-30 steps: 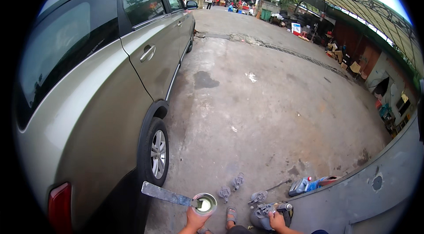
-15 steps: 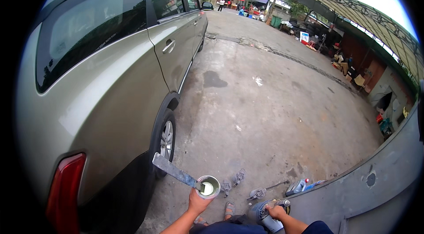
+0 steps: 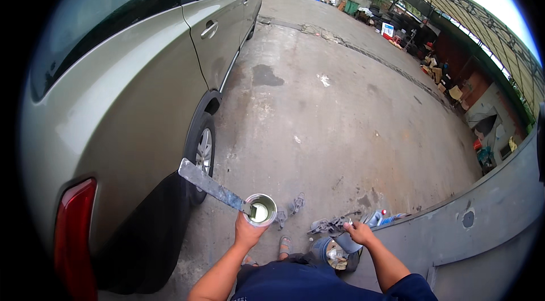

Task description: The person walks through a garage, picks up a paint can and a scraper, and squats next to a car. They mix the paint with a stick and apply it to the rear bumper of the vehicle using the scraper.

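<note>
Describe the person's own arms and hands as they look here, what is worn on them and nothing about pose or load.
Both forearms are bare from the lower edge up. The left hand and right hand wear no gloves; no watch, ring or band shows. Only at the right upper arm does a short dark blue sleeve appear, matching the dark blue clothing below.

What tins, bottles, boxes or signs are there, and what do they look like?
Small round tin: held in the left hand, silvery, pale stuff inside, a flat metal blade poking out.
Bottle: lying on the concrete past the right hand, blue with a red cap.
Sign board: far off by the sheds, white and blue, upright.
Cardboard boxes: by the right-hand sheds, brown.
</note>
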{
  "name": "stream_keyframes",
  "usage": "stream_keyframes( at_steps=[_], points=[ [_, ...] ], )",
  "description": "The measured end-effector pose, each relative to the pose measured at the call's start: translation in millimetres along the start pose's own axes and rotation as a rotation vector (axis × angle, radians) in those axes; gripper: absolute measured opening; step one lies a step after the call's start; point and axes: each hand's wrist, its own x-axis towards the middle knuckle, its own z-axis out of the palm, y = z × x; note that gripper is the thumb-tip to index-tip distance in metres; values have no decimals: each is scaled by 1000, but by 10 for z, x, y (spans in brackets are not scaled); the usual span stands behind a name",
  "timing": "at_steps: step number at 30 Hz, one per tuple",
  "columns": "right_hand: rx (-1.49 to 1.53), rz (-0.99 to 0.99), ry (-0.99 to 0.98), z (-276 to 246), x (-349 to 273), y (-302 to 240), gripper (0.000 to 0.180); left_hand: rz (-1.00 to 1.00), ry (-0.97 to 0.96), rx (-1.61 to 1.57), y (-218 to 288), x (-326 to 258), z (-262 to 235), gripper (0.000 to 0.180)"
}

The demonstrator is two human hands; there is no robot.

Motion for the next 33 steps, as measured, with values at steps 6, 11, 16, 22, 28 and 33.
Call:
stream_keyframes(
  at_steps=[6,11,16,22,28,33],
  points=[
    [-25,-304,201,-1241,-531,-1049,47,-16,-4,29,21,114,121,61],
    [-169,-684,452,-1876,-871,-1623,54,9,-13,-1,78,150,250,59],
    [-197,-925,564,-2126,-992,-1991,49,-22,-67,56,98,104,429,58],
    [-301,-1189,600,-2086,-962,-2304,40,26,-76,77,97,81,539,61],
    [-366,-1197,586,-2006,-976,-2350,40,87,-74,167,8,-9,643,67],
    [-412,-1237,591,-1990,-988,-2401,30,45,-163,133,92,-11,608,78]
  ],
)
